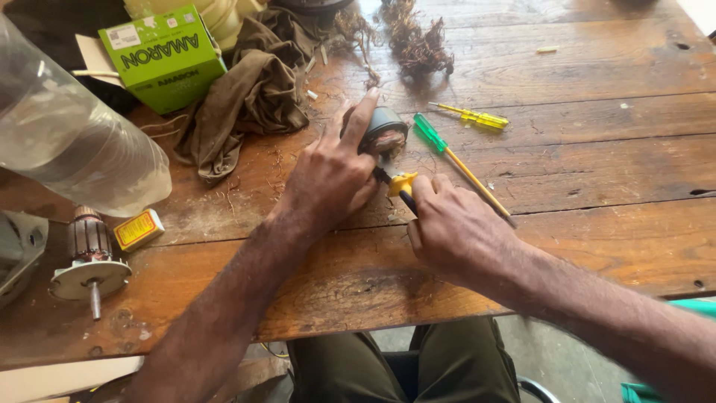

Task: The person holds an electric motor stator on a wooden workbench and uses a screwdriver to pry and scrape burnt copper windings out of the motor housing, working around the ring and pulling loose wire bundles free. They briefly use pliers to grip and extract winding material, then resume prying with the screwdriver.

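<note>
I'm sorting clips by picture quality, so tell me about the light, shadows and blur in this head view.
Head view: daylight falls bright on the far side of the wooden table; soft shadows lie under the left hand and the round grey part it steadies; the right hand, gripping a yellow-handled tool, and its forearm are slightly motion-blurred; the clear plastic bottle at the left edge is smeared and stretched.

Motor housing [382, 134] at frame centre on table [597, 172], two screwdrivers [459, 160] just right of it, cloth [250, 97] and box [164, 56] upper left, rotor [89, 257] at left edge, wire tangle [418, 45] top centre.
</note>
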Demonstrator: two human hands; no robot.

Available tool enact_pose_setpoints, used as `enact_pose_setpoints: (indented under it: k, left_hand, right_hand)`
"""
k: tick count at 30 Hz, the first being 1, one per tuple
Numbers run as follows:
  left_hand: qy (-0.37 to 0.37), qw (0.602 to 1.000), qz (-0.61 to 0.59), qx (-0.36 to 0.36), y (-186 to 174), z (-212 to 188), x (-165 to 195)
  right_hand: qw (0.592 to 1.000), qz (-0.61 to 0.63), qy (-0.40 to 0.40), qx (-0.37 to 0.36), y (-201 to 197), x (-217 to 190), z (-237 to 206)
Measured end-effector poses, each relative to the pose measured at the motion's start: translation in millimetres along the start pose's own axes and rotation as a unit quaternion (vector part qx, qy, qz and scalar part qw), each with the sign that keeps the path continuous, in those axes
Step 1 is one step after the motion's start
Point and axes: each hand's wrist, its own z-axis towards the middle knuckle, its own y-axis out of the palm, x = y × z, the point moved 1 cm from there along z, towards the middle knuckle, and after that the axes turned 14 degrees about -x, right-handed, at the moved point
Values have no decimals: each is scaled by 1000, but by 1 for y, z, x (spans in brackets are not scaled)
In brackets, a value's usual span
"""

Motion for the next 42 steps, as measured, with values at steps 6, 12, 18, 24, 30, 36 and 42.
enact_pose_setpoints:
  k: [6, 12, 18, 24, 30, 36, 42]
  left_hand:
    - [2, 1000, -19, 22, -7, -1, 4]
    - [-16, 999, -46, 20, -2, -1, -2]
    - [-67, 994, -60, 55, 10, -2, -4]
    - [-65, 992, -76, 82, 8, -5, -1]
    - [-45, 994, -71, 76, 7, -5, -6]
    - [-12, 997, -49, 65, 15, -5, -10]
    - [3, 997, -39, 61, 17, -4, -8]
  right_hand:
    - [972, 156, 129, -117, -3, 22, 7]
    - [761, 636, -32, -125, 18, 56, 5]
    - [793, 604, -70, -41, 40, 97, -45]
    - [972, 151, 122, 135, 36, 119, -53]
    - [969, 64, 186, 150, 25, 110, -39]
    - [978, 109, 75, 164, 12, 70, -13]
    - [936, 65, -211, 275, 0, 42, 77]
